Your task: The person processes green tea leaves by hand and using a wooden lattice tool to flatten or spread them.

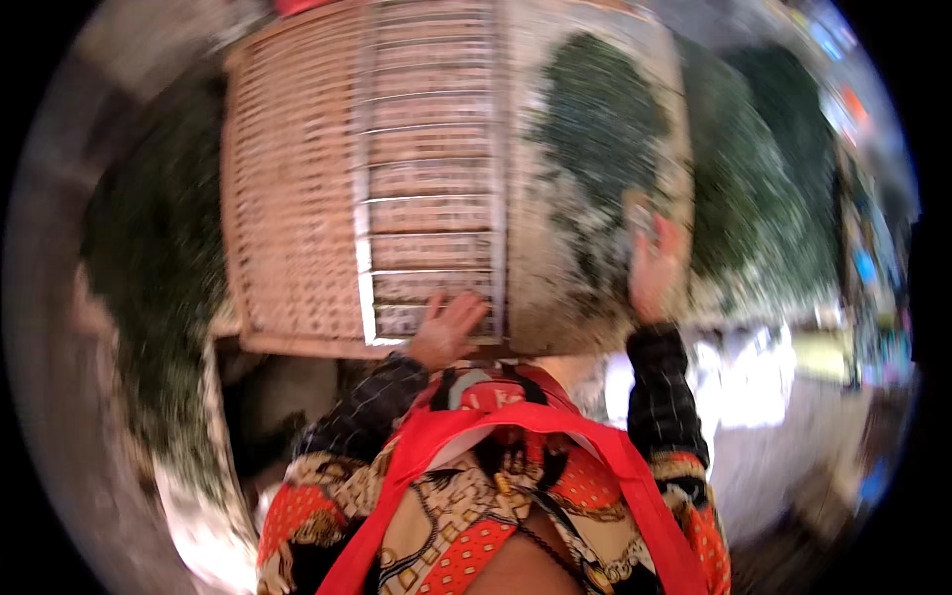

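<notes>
My left hand (451, 322) lies with its fingers stretched out on the near end of a metal frame (428, 196) with several crossbars, like a narrow ladder. Beneath that frame is a woven slatted mat (293, 188) in light brown. To the right, my right hand (654, 273) is over a pale board (535, 288), its fingers closed round a small pale and tan object (638, 213) whose kind is blurred. Dark green, finely shredded plant matter (603, 114) covers the far part of the board, with a thinner scatter just left of my right hand.
Larger heaps of the dark green matter lie beyond the board's right edge (734, 169) and left of the mat (154, 238). Something red (297, 5) shows at the far left corner. A dark opening (278, 397) lies below the mat's near edge. The right side is blurred.
</notes>
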{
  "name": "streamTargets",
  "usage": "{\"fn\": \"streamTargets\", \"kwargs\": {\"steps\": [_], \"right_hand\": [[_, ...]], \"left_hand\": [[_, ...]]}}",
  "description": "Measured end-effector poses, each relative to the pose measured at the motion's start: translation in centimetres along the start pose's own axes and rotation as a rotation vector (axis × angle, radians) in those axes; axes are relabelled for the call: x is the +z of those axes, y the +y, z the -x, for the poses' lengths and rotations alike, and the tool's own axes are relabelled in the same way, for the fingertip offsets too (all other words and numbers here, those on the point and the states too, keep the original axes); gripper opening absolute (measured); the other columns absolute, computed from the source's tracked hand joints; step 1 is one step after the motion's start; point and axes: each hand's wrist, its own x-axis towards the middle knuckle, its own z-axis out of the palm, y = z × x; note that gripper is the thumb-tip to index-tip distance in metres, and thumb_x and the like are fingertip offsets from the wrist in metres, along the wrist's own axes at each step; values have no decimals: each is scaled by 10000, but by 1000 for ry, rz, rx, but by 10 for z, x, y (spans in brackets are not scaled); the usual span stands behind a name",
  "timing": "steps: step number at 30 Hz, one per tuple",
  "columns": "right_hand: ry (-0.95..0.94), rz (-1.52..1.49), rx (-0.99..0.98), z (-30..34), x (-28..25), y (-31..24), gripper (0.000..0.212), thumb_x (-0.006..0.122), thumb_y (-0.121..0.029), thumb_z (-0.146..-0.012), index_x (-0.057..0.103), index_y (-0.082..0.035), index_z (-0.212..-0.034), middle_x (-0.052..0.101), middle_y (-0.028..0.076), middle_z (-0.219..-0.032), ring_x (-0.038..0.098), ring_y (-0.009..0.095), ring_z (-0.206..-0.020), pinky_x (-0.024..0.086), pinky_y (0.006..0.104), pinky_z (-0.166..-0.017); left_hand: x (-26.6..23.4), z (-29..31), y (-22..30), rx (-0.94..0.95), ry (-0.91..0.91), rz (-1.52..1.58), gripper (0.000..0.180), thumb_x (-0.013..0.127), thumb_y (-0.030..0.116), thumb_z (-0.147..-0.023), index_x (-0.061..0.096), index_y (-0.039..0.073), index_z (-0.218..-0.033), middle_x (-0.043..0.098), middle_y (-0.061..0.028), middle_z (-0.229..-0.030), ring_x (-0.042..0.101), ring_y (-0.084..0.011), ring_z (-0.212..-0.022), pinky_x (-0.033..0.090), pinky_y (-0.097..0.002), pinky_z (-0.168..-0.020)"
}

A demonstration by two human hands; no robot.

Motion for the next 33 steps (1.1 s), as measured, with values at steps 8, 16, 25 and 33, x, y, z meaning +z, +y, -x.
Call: {"fn": "streamTargets", "kwargs": {"steps": [8, 16, 25, 33], "right_hand": [[-379, -474, -131, 6, 110, -103, 275, 546, -159, -968, 557, -17, -1203, 522, 108, -1138, 554, 225, -986, 485, 329, -814], [-641, -567, -239, 13, 195, -215, 300, 506, -235, -988, 566, 1, -1165, 548, 134, -1139, 586, 248, -988, 495, 365, -853], [-399, -240, -360, -6, 330, -317, 380, 531, -214, -962, 480, -29, -1291, 454, 159, -1356, 494, 336, -1200, 434, 435, -962], [-233, 277, -449, 44, 410, -341, 468, 477, -350, -984, 434, -86, -1368, 380, 80, -1446, 325, 294, -1349, 218, 520, -1103]], "left_hand": [[-16, 33, 9, -243, 183, 20, 789, 730, 294, -764, 350, 85, -1423, 311, -144, -1487, 268, -290, -1405, 152, -559, -1138], [-80, 144, -67, -1066, 638, 130, 560, 691, 213, -800, 505, 25, -1294, 547, -222, -1260, 501, -382, -1175, 405, -440, -1001], [-120, 313, -242, -1394, 895, -95, 648, 719, 288, -779, 452, 74, -1329, 492, -220, -1260, 459, -391, -1174, 401, -496, -956], [-163, 515, -419, -1454, 860, -316, 932, 780, 311, -657, 295, 126, -1431, 375, -186, -1396, 420, -427, -1217, 369, -509, -1017]]}}
